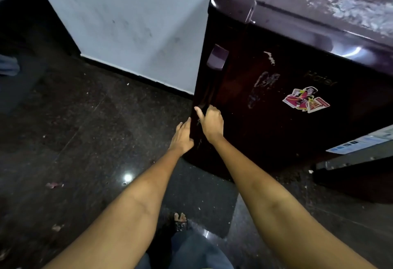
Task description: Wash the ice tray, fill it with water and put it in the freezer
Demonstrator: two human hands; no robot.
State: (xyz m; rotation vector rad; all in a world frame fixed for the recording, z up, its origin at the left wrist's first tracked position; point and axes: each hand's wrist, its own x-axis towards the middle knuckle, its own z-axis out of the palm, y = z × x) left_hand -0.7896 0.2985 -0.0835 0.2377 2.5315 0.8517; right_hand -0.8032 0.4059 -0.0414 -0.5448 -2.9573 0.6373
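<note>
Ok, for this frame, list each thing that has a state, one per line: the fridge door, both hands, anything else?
Fridge door: looks shut, no interior showing.
Left hand: flat against the door's left edge, fingers extended, holding nothing.
Right hand: curled on the door's edge, thumb out; whether its grip has closed on the edge I cannot tell.
Ice tray: not in view.
Sticker: stuck on the door front.
</note>
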